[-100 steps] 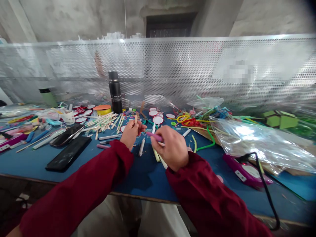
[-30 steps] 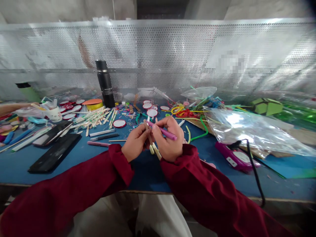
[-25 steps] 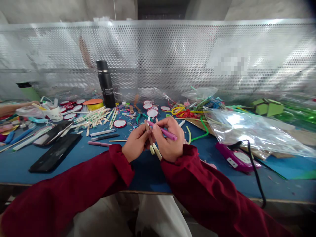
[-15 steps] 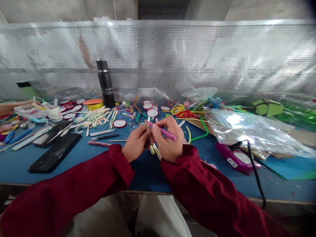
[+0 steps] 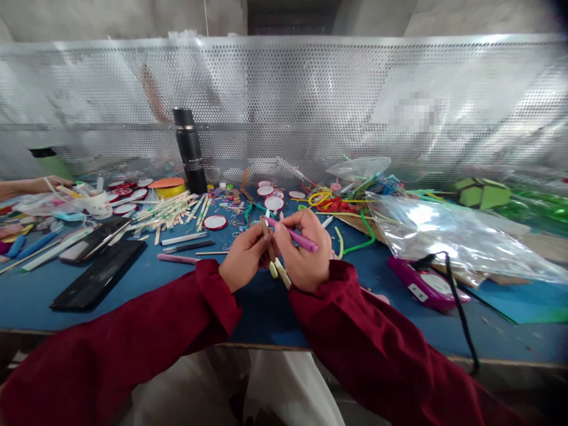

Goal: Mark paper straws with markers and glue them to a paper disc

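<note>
Wooden craft stick [image 5: 267, 235] is pinched upright in the left hand [image 5: 243, 255], above the near middle of the blue table [image 5: 186, 284]. Pink marker [image 5: 293, 235] is gripped pen-style in the right hand [image 5: 305, 251], tip touching the stick near its top.

Stick is judged light, thin, stiff along its length but easily snapped if bent; surface dry, not slippery. Best held low on the shaft by the flat faces, leaving the upper end free. Marker is a light rigid barrel, best held near the tip. More sticks lie in the stick pile [image 5: 177, 210] beyond, beside a black flask [image 5: 189, 149].
</note>
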Demonstrator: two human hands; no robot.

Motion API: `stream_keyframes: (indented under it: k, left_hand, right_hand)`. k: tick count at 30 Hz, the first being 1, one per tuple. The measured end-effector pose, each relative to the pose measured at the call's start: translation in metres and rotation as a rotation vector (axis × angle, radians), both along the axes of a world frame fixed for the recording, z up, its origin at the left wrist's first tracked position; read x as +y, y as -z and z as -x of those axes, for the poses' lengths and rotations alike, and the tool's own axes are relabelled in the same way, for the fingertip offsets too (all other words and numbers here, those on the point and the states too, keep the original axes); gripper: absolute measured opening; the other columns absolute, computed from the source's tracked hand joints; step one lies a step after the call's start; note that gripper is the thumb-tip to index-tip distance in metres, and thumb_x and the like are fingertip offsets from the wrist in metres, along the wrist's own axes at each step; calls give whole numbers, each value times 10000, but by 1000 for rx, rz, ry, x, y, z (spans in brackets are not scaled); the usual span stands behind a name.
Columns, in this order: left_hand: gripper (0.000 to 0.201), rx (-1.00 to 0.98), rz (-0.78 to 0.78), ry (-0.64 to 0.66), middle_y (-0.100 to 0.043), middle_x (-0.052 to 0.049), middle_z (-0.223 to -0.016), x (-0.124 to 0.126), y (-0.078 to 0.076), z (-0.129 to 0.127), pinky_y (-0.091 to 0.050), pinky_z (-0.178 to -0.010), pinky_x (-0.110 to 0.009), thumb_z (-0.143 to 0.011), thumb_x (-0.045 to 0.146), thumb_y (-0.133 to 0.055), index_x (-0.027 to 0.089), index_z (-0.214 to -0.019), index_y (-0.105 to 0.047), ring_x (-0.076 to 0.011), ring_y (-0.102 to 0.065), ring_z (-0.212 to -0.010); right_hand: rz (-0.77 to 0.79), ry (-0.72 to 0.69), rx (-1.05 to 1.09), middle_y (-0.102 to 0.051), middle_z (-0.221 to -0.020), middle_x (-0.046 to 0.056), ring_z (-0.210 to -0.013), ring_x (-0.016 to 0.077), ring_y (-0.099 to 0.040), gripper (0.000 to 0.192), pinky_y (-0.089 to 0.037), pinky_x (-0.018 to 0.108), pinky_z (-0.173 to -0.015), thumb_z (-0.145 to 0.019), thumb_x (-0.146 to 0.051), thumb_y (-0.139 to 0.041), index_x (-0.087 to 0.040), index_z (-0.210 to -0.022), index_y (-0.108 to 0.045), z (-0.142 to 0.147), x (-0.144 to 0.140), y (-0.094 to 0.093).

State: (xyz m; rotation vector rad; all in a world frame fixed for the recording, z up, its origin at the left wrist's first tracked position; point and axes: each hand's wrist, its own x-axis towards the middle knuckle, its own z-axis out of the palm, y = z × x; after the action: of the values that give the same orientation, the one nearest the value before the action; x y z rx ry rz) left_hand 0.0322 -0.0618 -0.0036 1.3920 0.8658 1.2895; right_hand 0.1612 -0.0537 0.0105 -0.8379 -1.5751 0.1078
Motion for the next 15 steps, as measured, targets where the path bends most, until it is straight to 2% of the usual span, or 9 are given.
stream_keyframes:
  k: [15]
  left_hand:
    - [403,0,-16,15,-540,25,-602,3,4,1,-335,-462,-232,-853,565,-647,183,-789,-536,-85,-453,-468]
  right_hand:
    - [-2,0,-6,-624,-727,-12,-658,156,-576,103,-429,311,-638,-866,-252,-603,-232,-771,-567,0,-1,0]
